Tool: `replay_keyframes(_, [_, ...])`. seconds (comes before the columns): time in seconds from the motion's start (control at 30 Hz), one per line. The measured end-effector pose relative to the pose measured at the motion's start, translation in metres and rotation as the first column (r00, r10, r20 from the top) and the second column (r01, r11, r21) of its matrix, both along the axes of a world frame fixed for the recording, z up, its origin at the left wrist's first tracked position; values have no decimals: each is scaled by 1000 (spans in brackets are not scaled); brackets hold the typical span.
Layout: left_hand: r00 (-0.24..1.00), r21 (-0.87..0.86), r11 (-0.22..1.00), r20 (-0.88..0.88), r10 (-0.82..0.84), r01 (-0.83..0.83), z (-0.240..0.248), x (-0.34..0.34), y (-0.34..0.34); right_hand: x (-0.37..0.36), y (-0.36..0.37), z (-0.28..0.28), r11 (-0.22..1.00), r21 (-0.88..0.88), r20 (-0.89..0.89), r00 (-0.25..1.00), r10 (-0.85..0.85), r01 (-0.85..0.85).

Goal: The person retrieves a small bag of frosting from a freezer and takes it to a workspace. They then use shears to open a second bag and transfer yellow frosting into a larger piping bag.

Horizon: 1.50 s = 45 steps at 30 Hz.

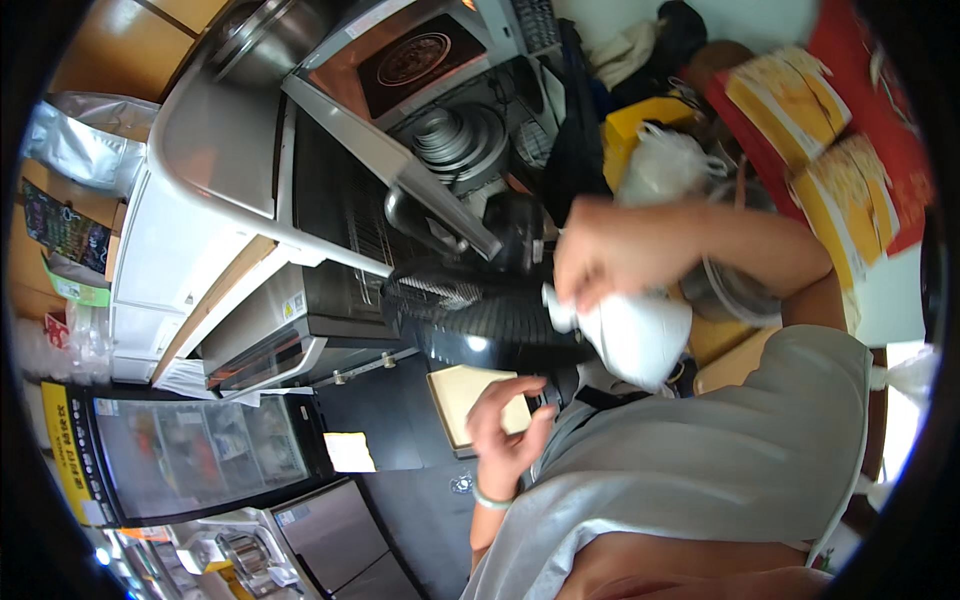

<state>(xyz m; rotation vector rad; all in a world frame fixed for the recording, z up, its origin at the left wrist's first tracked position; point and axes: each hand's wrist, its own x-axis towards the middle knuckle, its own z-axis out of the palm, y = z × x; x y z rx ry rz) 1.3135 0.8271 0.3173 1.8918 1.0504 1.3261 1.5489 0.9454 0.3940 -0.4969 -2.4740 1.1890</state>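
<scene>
My right hand (pixel 618 250), blurred by motion, is closed on the end of a smooth white thing (pixel 645 340). The thing widens away from my fingers and hangs in front of my grey shirt (pixel 690 460); its kind is not clear. Lower and to the left, my left hand (pixel 508 425) holds nothing, with its thumb and fingers apart and a pale bracelet (pixel 492 498) on the wrist. Behind that hand lies a shallow tan tray (pixel 445 412) on the dark floor. A black fan (pixel 470 315) stands just left of the white thing.
A grey oven with an open door (pixel 400 150) is at the top, beside stacked round metal pans (pixel 455 145). Yellow boxes (pixel 790 105) sit on red at the upper right, near a white plastic bag (pixel 665 170). A glass-door fridge (pixel 205 455) stands at the left.
</scene>
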Motion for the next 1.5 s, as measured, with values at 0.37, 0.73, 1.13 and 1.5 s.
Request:
replay_keyframes(0.37, [699, -19, 704, -141, 701, -710, -21, -46, 21, -19, 439, -84, 200, 749, -283, 578, -766, 632])
replay_keyframes(0.73, [418, -154, 394, -194, 887, -906, -34, -53, 11, -29, 580, -146, 360, 608, 136, 354, -925, 708])
replay_keyframes(1.13, [395, -194, 356, -226, 891, -914, -43, -57, 3, -79, 565, -129, 621, 246, 82, 622, -779, 744])
replay_keyframes(1.5, [456, -157, 432, -188, 870, -888, -47, -53, 18, -70, 548, -138, 699, 174, 19, 707, -707, 694])
